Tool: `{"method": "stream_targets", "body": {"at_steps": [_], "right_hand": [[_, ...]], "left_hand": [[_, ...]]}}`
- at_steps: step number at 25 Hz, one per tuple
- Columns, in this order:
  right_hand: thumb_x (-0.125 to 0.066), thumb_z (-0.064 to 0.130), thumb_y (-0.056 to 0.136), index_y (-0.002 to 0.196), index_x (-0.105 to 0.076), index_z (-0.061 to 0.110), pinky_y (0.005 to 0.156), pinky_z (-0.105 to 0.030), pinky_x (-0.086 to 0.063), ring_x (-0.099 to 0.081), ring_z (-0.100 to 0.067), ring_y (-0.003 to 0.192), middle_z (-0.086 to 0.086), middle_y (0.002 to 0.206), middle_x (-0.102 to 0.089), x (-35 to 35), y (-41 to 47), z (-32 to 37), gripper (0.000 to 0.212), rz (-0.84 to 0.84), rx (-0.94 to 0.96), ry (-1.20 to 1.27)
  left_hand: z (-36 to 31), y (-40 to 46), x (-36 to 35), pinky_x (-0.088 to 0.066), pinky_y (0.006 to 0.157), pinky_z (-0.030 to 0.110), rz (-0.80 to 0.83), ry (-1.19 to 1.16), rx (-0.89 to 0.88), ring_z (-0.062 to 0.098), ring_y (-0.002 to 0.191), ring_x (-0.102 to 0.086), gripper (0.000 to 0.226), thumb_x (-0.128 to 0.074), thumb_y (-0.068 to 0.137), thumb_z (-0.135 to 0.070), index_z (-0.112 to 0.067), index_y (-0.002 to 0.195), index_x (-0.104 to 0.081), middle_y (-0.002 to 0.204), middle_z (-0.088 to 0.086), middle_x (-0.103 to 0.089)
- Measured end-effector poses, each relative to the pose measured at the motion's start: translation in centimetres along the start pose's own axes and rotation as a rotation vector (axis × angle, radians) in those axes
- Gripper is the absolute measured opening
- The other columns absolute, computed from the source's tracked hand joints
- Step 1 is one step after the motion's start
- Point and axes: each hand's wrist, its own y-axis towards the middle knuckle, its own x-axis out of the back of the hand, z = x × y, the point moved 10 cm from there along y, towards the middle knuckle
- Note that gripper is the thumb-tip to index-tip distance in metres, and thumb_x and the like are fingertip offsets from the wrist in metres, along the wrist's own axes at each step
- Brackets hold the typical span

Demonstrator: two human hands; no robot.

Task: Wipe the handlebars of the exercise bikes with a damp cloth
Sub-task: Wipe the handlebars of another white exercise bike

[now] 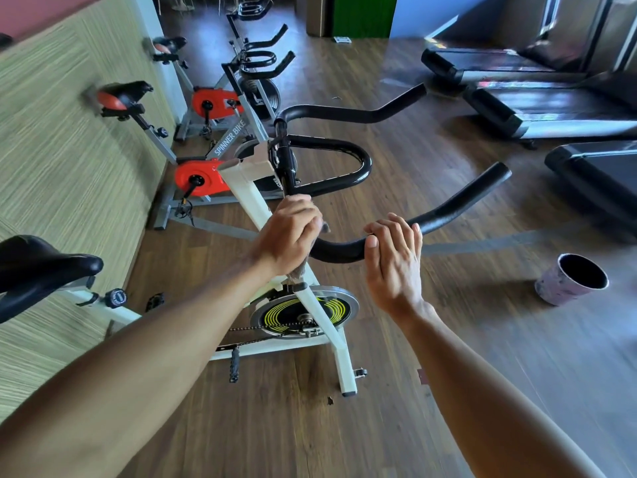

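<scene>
The nearest white exercise bike has black padded handlebars (458, 201) that curve out to the right, with an inner loop (358, 160) behind. My left hand (289, 232) grips a grey cloth (298, 270) wrapped round the near bar where it meets the stem; only small bits of the cloth show below and beside my fingers. My right hand (393, 257) holds the same bar just to the right, fingers curled over its top and thumb along the near side.
Two more spin bikes (227, 132) with red covers stand in a row along the left wall. A speckled bucket (570, 279) sits on the wooden floor at the right. Treadmills (537, 98) fill the far right.
</scene>
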Motion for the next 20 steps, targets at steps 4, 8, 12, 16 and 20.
{"method": "stream_targets", "body": {"at_steps": [4, 8, 12, 16, 20], "right_hand": [[-0.027, 0.032, 0.103, 0.106, -0.065, 0.012, 0.108, -0.054, -0.029, -0.050, -0.027, 0.125, -0.002, 0.111, -0.064, -0.2, 0.0, 0.1, 0.042, 0.004, 0.001, -0.026], [-0.029, 0.032, 0.103, 0.107, -0.065, 0.013, 0.106, -0.054, -0.032, -0.052, -0.026, 0.121, -0.001, 0.112, -0.065, 0.3, 0.3, 0.2, 0.041, 0.038, 0.067, -0.010], [-0.031, 0.030, 0.103, 0.106, -0.065, 0.011, 0.102, -0.057, -0.035, -0.054, -0.028, 0.118, -0.002, 0.110, -0.065, 0.6, 0.2, 0.4, 0.038, 0.002, 0.073, -0.010], [-0.028, 0.028, 0.102, 0.101, -0.066, 0.009, 0.101, -0.058, -0.034, -0.055, -0.028, 0.112, -0.005, 0.106, -0.064, 0.5, 0.3, 0.9, 0.042, -0.083, 0.058, -0.014], [-0.035, 0.028, 0.100, 0.100, -0.066, 0.009, 0.098, -0.055, -0.036, -0.056, -0.026, 0.104, -0.004, 0.104, -0.064, 0.7, -0.4, 0.5, 0.036, -0.181, 0.163, 0.063]], "left_hand": [[-5.3, -3.1, -1.1, -0.035, 0.104, 0.043, -0.102, 0.137, 0.008, 0.025, 0.106, -0.054, 0.032, -0.038, 0.098, -0.024, -0.009, 0.103, -0.066, 0.104, 0.005, -0.065], [-5.8, -2.3, -1.1, -0.038, 0.105, 0.044, -0.040, 0.247, -0.075, 0.026, 0.103, -0.059, 0.035, -0.037, 0.101, -0.031, -0.013, 0.109, -0.066, 0.106, 0.001, -0.067], [-2.7, -1.7, 0.6, -0.037, 0.107, 0.048, -0.066, 0.239, -0.082, 0.028, 0.107, -0.061, 0.039, -0.036, 0.101, -0.031, -0.010, 0.101, -0.068, 0.101, 0.005, -0.069], [-6.6, -3.1, -1.0, -0.037, 0.106, 0.044, -0.198, 0.217, -0.107, 0.026, 0.101, -0.058, 0.028, -0.043, 0.099, -0.025, -0.012, 0.107, -0.067, 0.105, 0.002, -0.066], [-6.6, -4.1, -0.3, -0.041, 0.101, 0.045, -0.321, 0.270, -0.262, 0.029, 0.098, -0.059, 0.032, -0.042, 0.100, -0.026, -0.010, 0.113, -0.066, 0.108, 0.004, -0.066]]}}
